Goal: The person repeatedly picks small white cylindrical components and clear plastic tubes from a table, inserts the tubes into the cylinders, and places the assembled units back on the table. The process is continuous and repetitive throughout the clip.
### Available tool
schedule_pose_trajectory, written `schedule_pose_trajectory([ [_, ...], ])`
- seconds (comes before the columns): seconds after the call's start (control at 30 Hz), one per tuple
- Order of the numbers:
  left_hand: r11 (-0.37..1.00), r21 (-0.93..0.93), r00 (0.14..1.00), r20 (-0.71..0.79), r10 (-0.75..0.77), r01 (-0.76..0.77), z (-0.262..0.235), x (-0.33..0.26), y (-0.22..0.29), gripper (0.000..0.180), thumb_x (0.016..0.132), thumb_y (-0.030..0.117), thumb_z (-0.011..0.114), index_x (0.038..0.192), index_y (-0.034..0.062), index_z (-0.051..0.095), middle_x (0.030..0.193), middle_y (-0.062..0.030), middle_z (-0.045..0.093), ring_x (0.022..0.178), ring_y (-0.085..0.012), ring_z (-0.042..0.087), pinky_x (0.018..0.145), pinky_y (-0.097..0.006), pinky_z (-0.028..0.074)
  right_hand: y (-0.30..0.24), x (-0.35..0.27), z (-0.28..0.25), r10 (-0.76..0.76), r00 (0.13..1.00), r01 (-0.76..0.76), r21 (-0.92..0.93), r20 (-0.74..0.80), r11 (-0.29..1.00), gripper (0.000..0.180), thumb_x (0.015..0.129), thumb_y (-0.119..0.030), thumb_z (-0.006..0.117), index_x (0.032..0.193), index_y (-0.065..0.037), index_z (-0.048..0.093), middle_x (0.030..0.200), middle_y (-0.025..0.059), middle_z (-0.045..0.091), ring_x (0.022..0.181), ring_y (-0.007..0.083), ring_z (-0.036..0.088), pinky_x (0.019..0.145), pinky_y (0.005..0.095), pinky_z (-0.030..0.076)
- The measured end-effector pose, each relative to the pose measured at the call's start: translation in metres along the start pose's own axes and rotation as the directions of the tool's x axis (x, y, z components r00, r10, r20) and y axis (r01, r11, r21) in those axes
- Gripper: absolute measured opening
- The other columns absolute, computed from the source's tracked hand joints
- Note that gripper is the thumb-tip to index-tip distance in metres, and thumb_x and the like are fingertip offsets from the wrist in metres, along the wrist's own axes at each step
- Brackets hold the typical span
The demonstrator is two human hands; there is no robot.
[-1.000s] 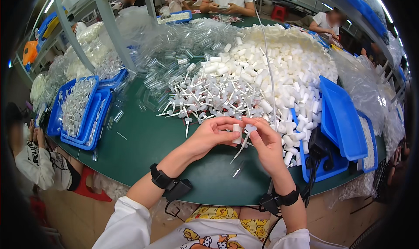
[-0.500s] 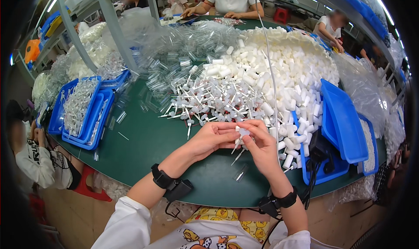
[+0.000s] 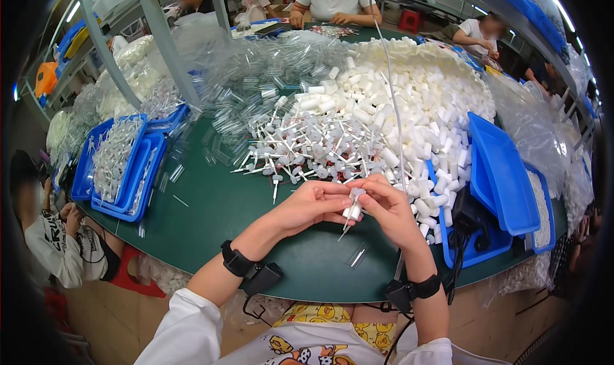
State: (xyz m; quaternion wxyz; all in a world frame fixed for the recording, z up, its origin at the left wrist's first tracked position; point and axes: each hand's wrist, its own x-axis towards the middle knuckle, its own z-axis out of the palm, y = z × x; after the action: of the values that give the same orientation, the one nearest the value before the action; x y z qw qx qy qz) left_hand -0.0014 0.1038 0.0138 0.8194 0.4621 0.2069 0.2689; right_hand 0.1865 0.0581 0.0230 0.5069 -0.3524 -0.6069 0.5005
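White cylinder (image 3: pixel 352 212) — matte, smooth | translucent-headed stick (image 3: pixel 356 194) — slender | hands (image 3: pixel 306 206) (image 3: pixel 388 206) pinching

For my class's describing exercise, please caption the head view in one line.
Left hand and right hand hold small pale parts over a green table, near heaped white cylinders.

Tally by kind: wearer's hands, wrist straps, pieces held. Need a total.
Hands (left hand, right hand): 2
Black wrist straps: 2
White cylinder, held, partly hidden: 1
Stemmed piece, held, partly hidden: 1
Total: 6
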Motion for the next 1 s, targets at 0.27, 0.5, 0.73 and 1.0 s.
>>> schedule_pose_trajectory([
  [0.27, 0.997, 0.067, 0.998, -0.053, 0.041, -0.037, 0.004, 0.001, 0.001, 0.04, 0.085, 0.0, 0.059, 0.123, -0.002, 0.047, 0.104, -0.0137, 0.063, 0.091, -0.017, 0.063, 0.081, -0.032, 0.054, 0.009, 0.0, -0.005, -0.048, 0.998, 0.038, -0.22, -0.043, 0.975, 0.022, 0.086, -0.006, 0.06, 0.108, -0.002, 0.063, 0.093, 0.003, 0.051, 0.077, 0.007, 0.05, 0.067, 0.0198, 0.043],
  [0.5, 0.99, 0.12, 0.992, -0.092, 0.09, -0.079, 0.003, 0.0, 0.001, 0.036, 0.08, -0.003, 0.063, 0.111, 0.0, 0.047, 0.099, -0.0155, 0.065, 0.087, -0.0169, 0.065, 0.076, -0.027, 0.053, 0.007, -0.001, 0.003, 0.079, 0.994, -0.079, 0.007, -0.076, 0.997, 0.019, 0.088, -0.008, 0.058, 0.105, -0.001, 0.063, 0.091, 0.0032, 0.053, 0.083, 0.009, 0.054, 0.072, 0.021, 0.045],
  [0.73, 0.983, 0.132, 0.987, -0.084, 0.136, -0.124, 0.004, 0.0, 0.0, 0.028, 0.079, -0.002, 0.065, 0.101, 0.0018, 0.048, 0.094, -0.0143, 0.066, 0.087, -0.0163, 0.065, 0.077, -0.028, 0.052, 0.003, -0.001, -0.003, 0.144, 0.989, -0.141, 0.063, -0.044, 0.988, 0.02, 0.092, -0.01, 0.052, 0.105, 0.001, 0.062, 0.101, 0.0048, 0.059, 0.09, 0.0107, 0.054, 0.08, 0.0256, 0.044],
  [1.0, 0.972, 0.19, 0.984, -0.079, 0.157, -0.14, 0.004, 0.001, -0.001, 0.022, 0.08, -0.001, 0.066, 0.095, 0.0025, 0.05, 0.094, -0.0117, 0.066, 0.086, -0.0138, 0.063, 0.078, -0.025, 0.05, 0.005, -0.001, -0.004, 0.145, 0.987, -0.138, 0.099, -0.069, 0.986, 0.017, 0.09, -0.008, 0.055, 0.104, 0.001, 0.06, 0.098, 0.0061, 0.057, 0.089, 0.0112, 0.057, 0.077, 0.0232, 0.046],
])
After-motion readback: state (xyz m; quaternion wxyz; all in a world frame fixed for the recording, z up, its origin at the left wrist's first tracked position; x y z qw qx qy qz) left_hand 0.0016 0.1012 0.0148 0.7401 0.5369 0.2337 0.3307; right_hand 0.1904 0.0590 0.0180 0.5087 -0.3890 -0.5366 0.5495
